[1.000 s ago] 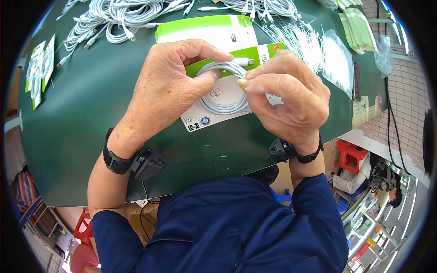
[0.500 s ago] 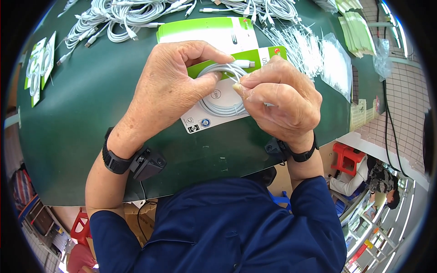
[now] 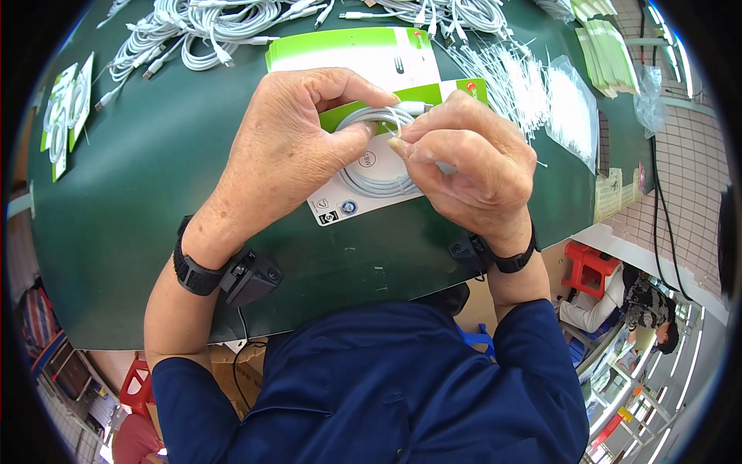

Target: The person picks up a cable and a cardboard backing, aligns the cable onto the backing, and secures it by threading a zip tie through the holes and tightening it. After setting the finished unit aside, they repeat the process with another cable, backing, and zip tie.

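Observation:
A coiled white charging cable [image 3: 371, 184] lies against a green and white packaging card [image 3: 313, 203], its plug pointing right along the card's green top. My left hand [image 3: 282, 147] pinches the upper left of the coil and the card between thumb and fingers. Looped over the top of the coil is a thin white tie [image 3: 396, 117]. My right hand [image 3: 479, 166] is closed, thumb and index fingertip pressed together on that tie just right of the left thumb. The tie's far end is hidden by my right fingers.
Behind the card lies a stack of green and white cards [image 3: 348, 54]. Tangled white cables [image 3: 224, 23] cover the back edge. Loose white ties [image 3: 502, 85] and a clear bag [image 3: 572, 108] sit at right. Carded cables [image 3: 66, 116] lie at far left.
My right hand has shifted slightly left, its fingertips drawing closer to the coil at the tie. My left hand, the coil and the card stay in place.

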`<action>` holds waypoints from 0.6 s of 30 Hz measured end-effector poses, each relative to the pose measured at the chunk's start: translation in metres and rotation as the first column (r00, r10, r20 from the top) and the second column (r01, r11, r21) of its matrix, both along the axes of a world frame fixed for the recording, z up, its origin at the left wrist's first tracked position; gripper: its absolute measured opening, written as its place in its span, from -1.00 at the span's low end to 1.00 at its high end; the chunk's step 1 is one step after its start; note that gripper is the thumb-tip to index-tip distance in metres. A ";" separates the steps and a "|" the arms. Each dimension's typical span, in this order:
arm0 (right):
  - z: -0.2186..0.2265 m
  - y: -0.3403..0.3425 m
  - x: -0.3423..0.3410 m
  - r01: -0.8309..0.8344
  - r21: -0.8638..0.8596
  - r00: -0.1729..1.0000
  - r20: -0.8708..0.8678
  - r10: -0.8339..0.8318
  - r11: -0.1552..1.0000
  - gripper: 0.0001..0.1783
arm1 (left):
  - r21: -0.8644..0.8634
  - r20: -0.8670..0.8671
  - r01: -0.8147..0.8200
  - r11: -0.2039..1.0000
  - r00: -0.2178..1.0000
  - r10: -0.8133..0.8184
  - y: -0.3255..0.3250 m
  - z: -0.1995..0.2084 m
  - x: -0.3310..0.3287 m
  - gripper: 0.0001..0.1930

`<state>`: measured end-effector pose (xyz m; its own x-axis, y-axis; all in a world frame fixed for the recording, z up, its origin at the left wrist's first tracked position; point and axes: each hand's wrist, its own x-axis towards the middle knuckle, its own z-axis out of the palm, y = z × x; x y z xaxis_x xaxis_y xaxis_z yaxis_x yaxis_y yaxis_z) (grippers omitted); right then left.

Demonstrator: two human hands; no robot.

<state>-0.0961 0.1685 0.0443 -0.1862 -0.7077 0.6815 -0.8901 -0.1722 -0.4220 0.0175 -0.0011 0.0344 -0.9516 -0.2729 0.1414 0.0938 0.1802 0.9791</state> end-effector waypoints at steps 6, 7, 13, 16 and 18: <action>-0.007 -0.004 -0.005 -0.057 0.050 0.995 -0.081 0.061 0.997 -0.71 | 0.018 0.027 0.015 1.000 1.000 -0.015 -0.001 -0.005 -0.001 -0.70; -0.006 -0.004 -0.004 -0.056 0.049 0.995 -0.083 0.060 0.997 -0.71 | 0.024 0.038 0.020 1.000 0.999 -0.021 -0.001 -0.006 -0.001 -0.70; -0.001 -0.002 -0.001 -0.035 0.134 0.980 -0.191 0.061 0.990 -0.73 | 0.028 0.049 0.043 0.999 0.998 -0.044 -0.002 -0.003 0.000 -0.71; -0.001 -0.003 -0.008 -0.033 0.079 0.986 -0.161 0.045 0.996 -0.76 | -0.019 0.076 0.079 0.997 0.994 -0.077 -0.006 0.000 0.001 -0.75; -0.001 -0.005 -0.015 -0.030 -0.056 0.997 -0.075 0.026 0.998 -0.77 | 0.004 0.086 0.076 0.997 0.993 -0.076 -0.008 0.002 0.001 -0.75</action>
